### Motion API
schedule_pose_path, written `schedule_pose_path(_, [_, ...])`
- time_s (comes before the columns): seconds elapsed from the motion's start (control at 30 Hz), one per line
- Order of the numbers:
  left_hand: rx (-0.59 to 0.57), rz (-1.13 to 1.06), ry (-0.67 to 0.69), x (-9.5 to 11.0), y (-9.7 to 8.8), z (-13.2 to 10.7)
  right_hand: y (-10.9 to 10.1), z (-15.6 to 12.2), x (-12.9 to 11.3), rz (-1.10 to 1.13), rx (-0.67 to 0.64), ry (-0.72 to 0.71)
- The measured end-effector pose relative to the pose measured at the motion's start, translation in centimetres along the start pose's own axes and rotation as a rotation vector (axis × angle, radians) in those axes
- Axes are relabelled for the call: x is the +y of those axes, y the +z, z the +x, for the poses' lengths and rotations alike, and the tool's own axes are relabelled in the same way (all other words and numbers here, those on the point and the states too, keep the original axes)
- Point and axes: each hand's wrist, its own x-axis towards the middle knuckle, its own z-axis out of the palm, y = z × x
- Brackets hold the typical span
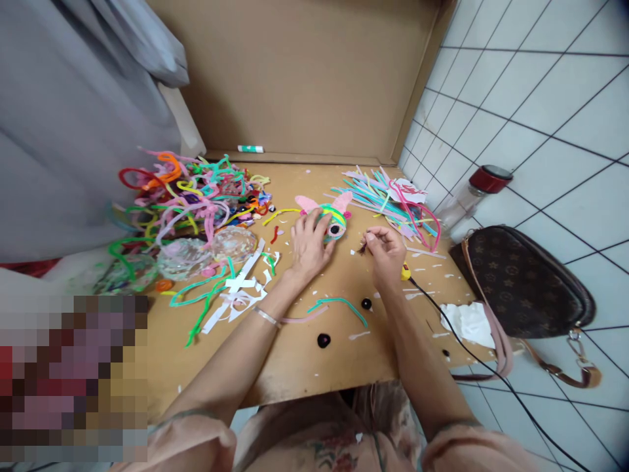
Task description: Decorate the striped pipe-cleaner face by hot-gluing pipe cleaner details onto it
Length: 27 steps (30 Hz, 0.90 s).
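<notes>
A round craft figure [339, 219] in green, yellow and teal lies on the table, with two pink ears and a large black-and-white eye. My left hand [309, 241] grips its left side, fingers over the top and thumb near the lower edge, hiding part of the front. To the right, my right hand [387, 254] pinches a small dark brown wispy piece [362, 248], held apart from the figure. Beside that wrist is a yellow tool end [405, 271] with a black cord [445, 318]; the rest of it is hidden.
Tangled pipe cleaners [196, 196] heap at the left; straight ones [378, 193] lie back right. White paper scraps [236, 288] and black discs [323, 340] are scattered about. A red-lidded bottle [472, 190], brown handbag [525, 282] and tissue [469, 323] line the right side.
</notes>
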Motion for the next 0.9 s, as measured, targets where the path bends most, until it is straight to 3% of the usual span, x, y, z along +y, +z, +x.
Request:
schedule_pose_path(0.17, [0.004,-0.058,-0.030,0.8,-1.0,-0.1,0.2,-0.4,-0.2,-0.087,-0.035,-0.033])
schedule_pose_path(0.27, [0.043,-0.210,-0.092,1.9,-1.6,-0.4,0.3,-0.7,0.0,-0.146,-0.035,-0.071])
schedule_pose_path(0.37, [0.046,-0.637,-0.265,3.3,-1.8,-0.7,0.5,-0.8,0.5,-0.125,-0.047,-0.030])
schedule_pose_path(0.47, [-0.108,-1.182,-0.565,4.4,-1.8,-1.0,0.8,-1.1,0.7,-0.066,-0.081,0.017])
schedule_pose_path(0.53, [-0.196,-1.400,-0.701,4.7,-1.7,-1.2,1.0,-1.2,0.6,-0.047,-0.114,0.047])
schedule_pose_path(0.67, [-0.172,-1.546,-0.793,4.6,-1.6,-1.4,1.3,-1.5,0.4,-0.016,-0.184,0.107])
schedule_pose_path(0.9, [-0.291,-1.650,-0.968,4.5,-2.3,-1.7,1.0,-1.2,0.7,0.003,-0.200,0.139])
